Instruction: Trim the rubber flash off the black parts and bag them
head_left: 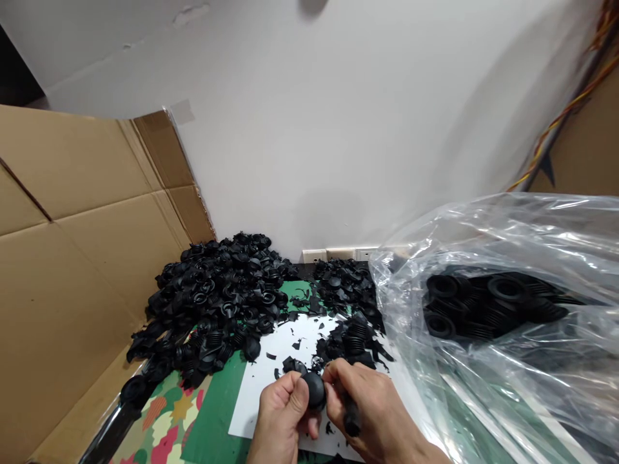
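Note:
A black rubber part with a smooth domed end [314,390] is pinched between the thumb and fingers of my left hand [285,412]. My right hand [370,403] is closed around a tool with a dark, round handle [352,420], whose butt end faces me. The working end of that tool is hidden by my fingers and the part. Right fingertips touch the dome's right side. Below both hands lies a white sheet [244,409] strewn with black rubber scraps. Just beyond them sits a small heap of ribbed black rubber pieces [355,335].
A large pile of black rubber parts [217,290] rises at left against a cardboard panel [91,238]. More scraps [343,280] lie by the wall sockets [316,256]. At right, a clear plastic bag [411,309] holds ribbed black rubber parts [503,290]. A green mat [213,412] shows underneath.

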Tool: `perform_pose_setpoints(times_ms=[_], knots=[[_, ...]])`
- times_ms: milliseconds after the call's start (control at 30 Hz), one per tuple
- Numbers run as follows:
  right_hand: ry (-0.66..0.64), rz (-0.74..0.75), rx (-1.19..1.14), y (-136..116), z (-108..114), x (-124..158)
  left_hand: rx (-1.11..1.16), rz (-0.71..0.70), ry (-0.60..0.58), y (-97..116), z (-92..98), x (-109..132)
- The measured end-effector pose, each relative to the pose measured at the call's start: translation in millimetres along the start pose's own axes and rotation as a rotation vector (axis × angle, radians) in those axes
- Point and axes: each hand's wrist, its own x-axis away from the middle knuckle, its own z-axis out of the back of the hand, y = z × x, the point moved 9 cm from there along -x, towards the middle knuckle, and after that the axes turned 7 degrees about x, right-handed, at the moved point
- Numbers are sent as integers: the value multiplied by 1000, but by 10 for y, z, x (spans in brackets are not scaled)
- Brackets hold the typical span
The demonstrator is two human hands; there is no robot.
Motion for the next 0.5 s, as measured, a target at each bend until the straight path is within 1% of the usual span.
perform_pose_setpoints(times_ms=[67, 133, 200, 233, 267, 333, 400, 500], knots=[[-40, -111, 49, 167, -20, -13, -30, -2, -30, 14, -32, 35], [-54, -279, 29, 389, 24, -29, -74, -28, -36, 69, -55, 72], [-12, -416, -61, 544, 125, -47, -108, -73, 30, 157, -21, 90], [2, -449, -113, 570, 164, -59, -117, -89, 73, 194, 5, 92], [3, -457, -162, 561, 185, -76, -124, -98, 107, 222, 28, 89], [-38, -404, -249, 451, 171, -109, -131, -119, 141, 267, 52, 75], [-68, -301, -318, 288, 144, -120, -137, -148, 149, 305, 62, 63], [-35, -122, -360, 80, 143, -94, -146, -183, 156, 343, 76, 62]])
